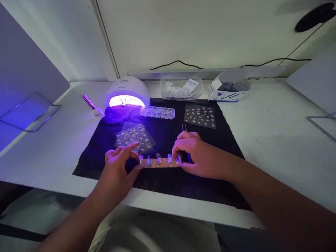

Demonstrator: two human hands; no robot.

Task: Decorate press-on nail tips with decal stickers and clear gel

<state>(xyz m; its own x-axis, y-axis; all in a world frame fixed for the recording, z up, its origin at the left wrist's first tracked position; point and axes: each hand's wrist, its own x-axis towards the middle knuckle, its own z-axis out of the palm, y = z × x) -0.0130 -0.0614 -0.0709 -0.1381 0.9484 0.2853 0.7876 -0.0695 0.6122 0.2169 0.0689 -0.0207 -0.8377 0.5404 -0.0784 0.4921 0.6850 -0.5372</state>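
A narrow tan strip (163,163) lies on the black cloth, with several clear nail tips (159,158) standing on it in a row. My left hand (119,168) is closed at the strip's left end, with thumb and fingers pinching around the nail tip there. At the other end, my right hand (196,154) has its thumb and fingertips on the last nail tip (179,160), which they partly hide. Tucked in that same hand are dark tweezers (189,158), their points sticking out beyond the knuckles.
A glowing nail lamp (128,89) stands behind the cloth (162,183). Around it are a clear compartment case (157,112), sticker sheets (133,136), another sticker sheet (200,116), a plastic tub (181,92), an alcohol pad box (228,91) and a small lit wand (91,105).
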